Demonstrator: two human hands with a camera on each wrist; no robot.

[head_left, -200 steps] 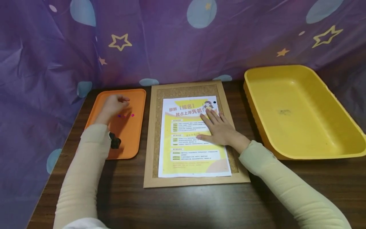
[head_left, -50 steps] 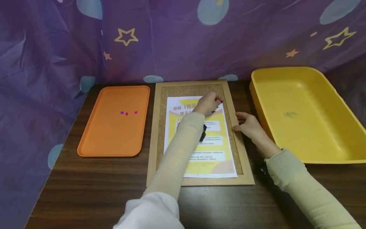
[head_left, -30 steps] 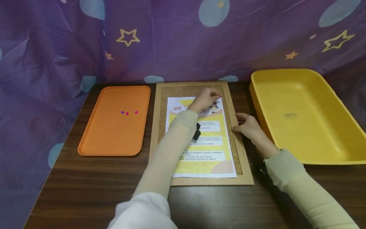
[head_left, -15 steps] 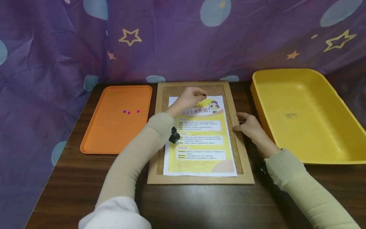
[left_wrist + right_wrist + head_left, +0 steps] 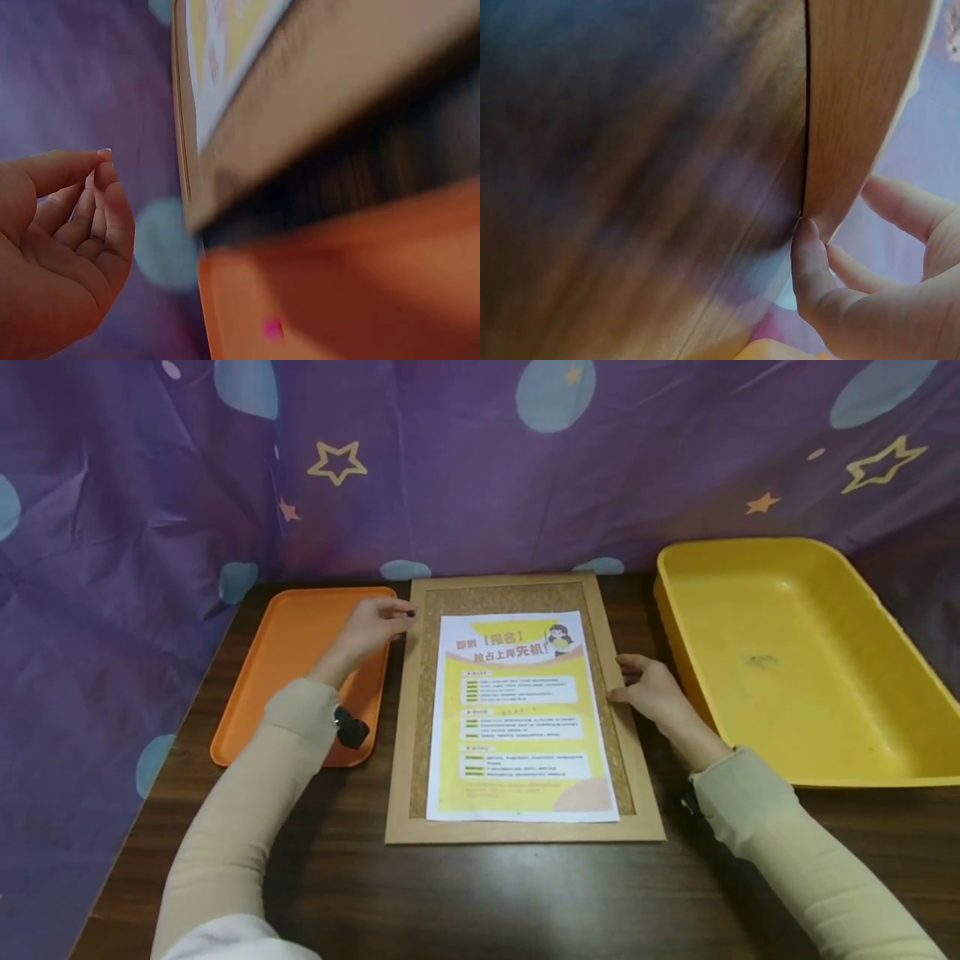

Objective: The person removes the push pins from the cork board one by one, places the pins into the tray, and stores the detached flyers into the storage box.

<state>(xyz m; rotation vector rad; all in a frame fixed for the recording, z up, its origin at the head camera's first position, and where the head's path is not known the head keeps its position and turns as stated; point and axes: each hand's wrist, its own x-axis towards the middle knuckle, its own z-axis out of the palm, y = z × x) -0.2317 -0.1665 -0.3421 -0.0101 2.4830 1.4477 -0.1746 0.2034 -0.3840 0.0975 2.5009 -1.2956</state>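
Note:
My left hand (image 5: 372,625) is above the gap between the orange tray (image 5: 300,693) and the corkboard (image 5: 400,777). Its thumb and fingertips pinch a small dark push pin (image 5: 411,612). In the left wrist view the fingertips meet, but the pin is hard to make out. A printed yellow-and-white sheet (image 5: 517,777) lies flat on the cork. With thumb and fingers, my right hand (image 5: 654,693) grips the board's right edge; the wooden border (image 5: 855,97) runs between them in the right wrist view. One magenta push pin (image 5: 272,328) shows on the tray.
A big yellow bin (image 5: 810,677) stands right of the board, close to my right hand. Behind the dark wooden table (image 5: 510,893) hangs a purple star-patterned cloth (image 5: 450,485). My left arm covers part of the tray.
My left hand pulled the black pin from the sheet's upper right corner and carried it left toward the tray. Earlier my right hand lay on the sheet; now it holds the board's edge.

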